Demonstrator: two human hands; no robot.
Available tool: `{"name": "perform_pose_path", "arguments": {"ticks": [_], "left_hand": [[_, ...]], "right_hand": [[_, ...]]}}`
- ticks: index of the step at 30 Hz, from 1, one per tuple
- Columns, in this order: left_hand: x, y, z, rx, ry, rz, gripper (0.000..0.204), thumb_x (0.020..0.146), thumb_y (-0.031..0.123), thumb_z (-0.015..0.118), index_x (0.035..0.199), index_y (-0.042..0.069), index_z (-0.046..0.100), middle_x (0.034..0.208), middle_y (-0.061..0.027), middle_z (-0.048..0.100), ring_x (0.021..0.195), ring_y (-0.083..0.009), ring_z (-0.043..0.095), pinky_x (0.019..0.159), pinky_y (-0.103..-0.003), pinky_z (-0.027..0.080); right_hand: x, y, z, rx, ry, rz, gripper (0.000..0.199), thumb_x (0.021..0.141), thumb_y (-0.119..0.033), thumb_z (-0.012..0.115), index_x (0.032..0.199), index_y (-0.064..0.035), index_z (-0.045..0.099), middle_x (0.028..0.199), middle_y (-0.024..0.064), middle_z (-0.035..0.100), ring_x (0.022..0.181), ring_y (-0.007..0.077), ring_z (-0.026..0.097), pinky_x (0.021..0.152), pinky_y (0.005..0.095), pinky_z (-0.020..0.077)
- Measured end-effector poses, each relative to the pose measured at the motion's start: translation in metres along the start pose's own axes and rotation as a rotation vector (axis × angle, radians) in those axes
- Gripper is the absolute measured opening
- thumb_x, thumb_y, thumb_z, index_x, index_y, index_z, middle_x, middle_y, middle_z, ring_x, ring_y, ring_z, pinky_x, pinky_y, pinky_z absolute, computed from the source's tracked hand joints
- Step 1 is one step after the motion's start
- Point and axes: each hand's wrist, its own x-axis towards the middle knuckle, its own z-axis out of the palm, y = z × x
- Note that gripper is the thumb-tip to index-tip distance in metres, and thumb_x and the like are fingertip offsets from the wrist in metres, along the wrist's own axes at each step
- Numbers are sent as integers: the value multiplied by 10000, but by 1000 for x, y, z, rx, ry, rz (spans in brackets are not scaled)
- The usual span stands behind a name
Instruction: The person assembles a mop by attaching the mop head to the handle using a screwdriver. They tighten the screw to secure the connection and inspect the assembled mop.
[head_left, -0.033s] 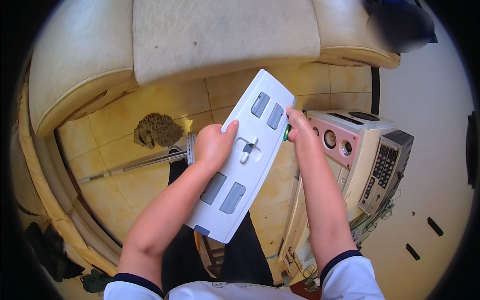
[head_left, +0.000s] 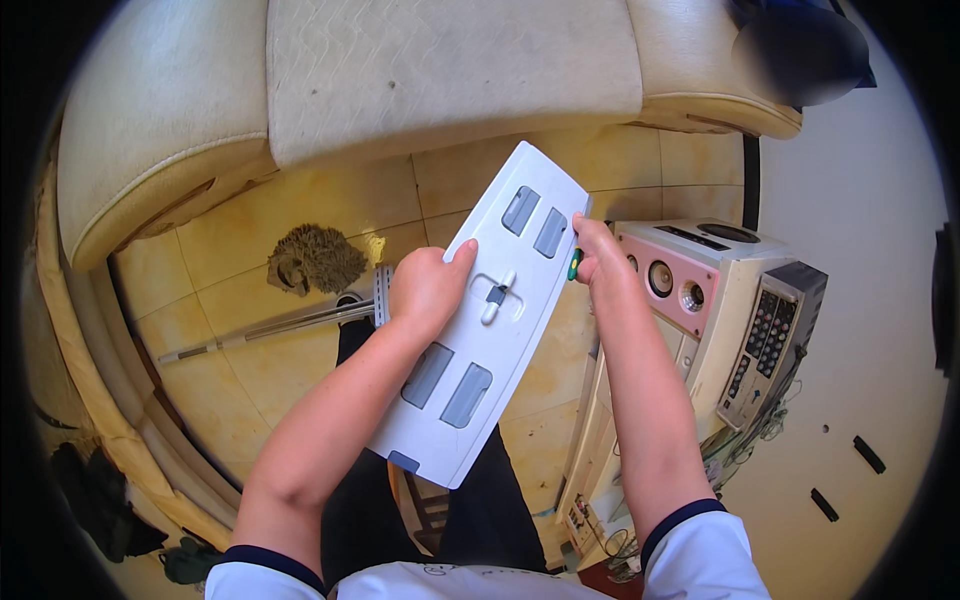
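Note:
Slanting in front of me is a long white plastic panel [head_left: 530,330] with grey rectangular insets and a white-and-grey turn knob [head_left: 497,297] in a central recess. My left hand [head_left: 425,290] grips its left edge, thumb on the face and fingers hidden behind. At the upper right edge my right hand [head_left: 596,250] is closed, thumb tip against the panel. A small green object with a yellow spot [head_left: 574,265] shows under the right fingers; most of it is hidden. Beside my left hand is a pale strip with a row of dark dots [head_left: 382,295].
A mop [head_left: 318,260] and a metal pole [head_left: 260,332] lie on the yellow tiled floor [head_left: 240,385]. Ahead stands a beige sofa [head_left: 450,80]. To my right are a pink-fronted speaker [head_left: 670,285], an audio mixer [head_left: 760,340] and loose cables [head_left: 740,450].

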Motion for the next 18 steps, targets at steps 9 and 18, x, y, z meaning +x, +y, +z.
{"name": "perform_pose_path", "arguments": {"ticks": [9,18], "left_hand": [[24,-10,10,-30,-177,-171,505,784,424,625,830,-77,666,825,-202,672,745,-291,658,725,-374,490],[32,-23,13,-162,-307,-154,548,636,221,795,1047,-59,566,963,-205,646,848,-281,648,776,-352,500]], "right_hand": [[31,18,-4,-81,76,94,372,980,-248,407,1228,25,455,1133,166,587,934,258,632,732,466,550],[46,36,1,-137,110,89,377,964,-230,421,1239,26,440,1161,152,564,979,253,611,762,459,540]]}}
